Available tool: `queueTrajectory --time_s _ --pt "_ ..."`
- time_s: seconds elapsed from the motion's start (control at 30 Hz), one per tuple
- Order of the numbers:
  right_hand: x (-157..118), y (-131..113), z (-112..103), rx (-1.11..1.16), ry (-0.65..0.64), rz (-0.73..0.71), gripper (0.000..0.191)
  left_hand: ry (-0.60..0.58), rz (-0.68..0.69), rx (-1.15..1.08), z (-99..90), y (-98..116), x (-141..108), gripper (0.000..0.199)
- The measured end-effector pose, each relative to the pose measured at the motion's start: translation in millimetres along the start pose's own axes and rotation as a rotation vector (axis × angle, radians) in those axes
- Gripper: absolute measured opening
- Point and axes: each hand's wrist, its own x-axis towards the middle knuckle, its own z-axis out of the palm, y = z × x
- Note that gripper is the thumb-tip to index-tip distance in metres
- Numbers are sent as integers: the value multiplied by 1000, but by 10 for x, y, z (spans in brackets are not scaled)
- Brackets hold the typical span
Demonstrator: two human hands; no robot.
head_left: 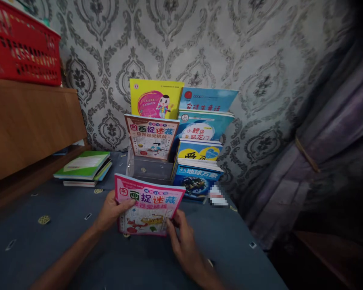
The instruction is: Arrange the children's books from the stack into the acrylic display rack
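Between six and seven o'clock from the clear rack (153, 168), the pink book (151, 209) faces the person, title edge toward twelve, long axis unclear; left hand (112, 209) pinches its nine-o'clock edge, right hand (184, 237) its four-o'clock edge.

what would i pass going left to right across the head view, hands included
Red basket → stack of books with a green cover on top → left hand → pink book → right hand → curtain
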Motion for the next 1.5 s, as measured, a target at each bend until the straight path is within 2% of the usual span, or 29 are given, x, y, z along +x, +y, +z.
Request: queueTrajectory --time_s 0.23,0.47,0.67,1.0,1.17,1.37,1.5 --pt "-165 210 80 -89 -24 -6 24 -72 -149 -82 -59 -221 -82 45" --pt "-170 265 99 -142 30 -67 20 -115 -171 -107 -57 -180 -91 43" --pt "-195 301 117 -98 35 -16 21 -118 -200 -131 -40 -146 -91 44" --pt "-221 306 130 -123 47 -4 23 -109 -194 -146 1 -83 -99 41" --pt "-205 273 121 -109 33 -7 22 -104 -183 -141 -16 -108 -92 42" --pt "-196 268 102 -85 20 -10 20 -161 -130 -129 -39 -154 -96 36" --pt "-195 265 98 -71 5 16 18 -147 -131 -115 -49 -150 -97 39"
